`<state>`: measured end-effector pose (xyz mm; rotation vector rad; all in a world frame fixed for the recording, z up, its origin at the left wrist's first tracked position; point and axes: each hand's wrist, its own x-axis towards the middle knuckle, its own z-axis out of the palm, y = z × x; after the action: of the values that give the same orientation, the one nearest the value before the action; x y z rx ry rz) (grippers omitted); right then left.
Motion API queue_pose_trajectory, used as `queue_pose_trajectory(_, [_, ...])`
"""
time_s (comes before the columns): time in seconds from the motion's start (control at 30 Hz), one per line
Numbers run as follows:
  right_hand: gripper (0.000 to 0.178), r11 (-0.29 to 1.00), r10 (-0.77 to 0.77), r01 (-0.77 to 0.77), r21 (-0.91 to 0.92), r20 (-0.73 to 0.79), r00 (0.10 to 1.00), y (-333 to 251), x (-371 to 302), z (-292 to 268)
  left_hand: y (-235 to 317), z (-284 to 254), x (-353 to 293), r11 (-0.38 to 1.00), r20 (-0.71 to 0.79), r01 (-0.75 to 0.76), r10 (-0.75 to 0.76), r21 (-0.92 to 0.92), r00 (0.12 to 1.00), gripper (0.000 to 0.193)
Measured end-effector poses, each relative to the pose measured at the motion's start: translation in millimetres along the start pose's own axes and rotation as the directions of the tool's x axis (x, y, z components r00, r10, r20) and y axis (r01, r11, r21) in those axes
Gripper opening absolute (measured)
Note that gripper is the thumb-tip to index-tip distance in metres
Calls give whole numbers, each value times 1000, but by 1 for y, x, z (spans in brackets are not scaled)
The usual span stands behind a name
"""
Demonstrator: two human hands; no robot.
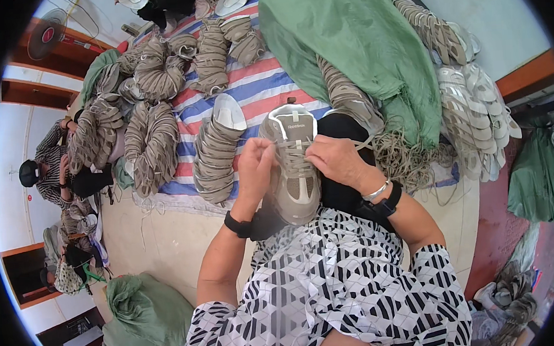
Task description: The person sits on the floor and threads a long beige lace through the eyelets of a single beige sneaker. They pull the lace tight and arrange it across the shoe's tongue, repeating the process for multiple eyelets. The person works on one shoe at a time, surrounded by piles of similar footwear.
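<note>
A beige and grey sneaker [301, 200] rests on my lap, toe toward me and its white-edged collar pointing away. Its shoelace [293, 152] crosses the tongue in several rows. At the shoe's left edge, my left hand [255, 165] is closed in a pinch on the lace near the upper eyelets. My right hand [341, 161] pinches the lace at the opposite side, fingertips against the eyelet row. A loose lace length [365, 143] sticks out to the right behind that hand. The fingertips partly hide the lace.
Stacks of nested shoe uppers [215, 154] lie on a striped sheet [256, 88] ahead. To the right are a green sack [345, 35], a heap of laces [403, 159] and more uppers [473, 113]. Another person [51, 158] sits at the left. A green bag [143, 314] stands lower left.
</note>
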<state>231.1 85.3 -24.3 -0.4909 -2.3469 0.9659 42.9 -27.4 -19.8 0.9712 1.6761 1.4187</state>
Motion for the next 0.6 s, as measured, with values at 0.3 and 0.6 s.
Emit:
queue_pose_trajectory(0.3, [16,519,644,-335,787,-101,759,-14,10,-21,8,-54,40,739,-51,189,-289,-646,956,15])
queue_pose_trajectory(0.6, [19,772,570,-558,305,59,820,15,-33,-40,-6,-46,27,944,-141,120,-170,-308,975,13])
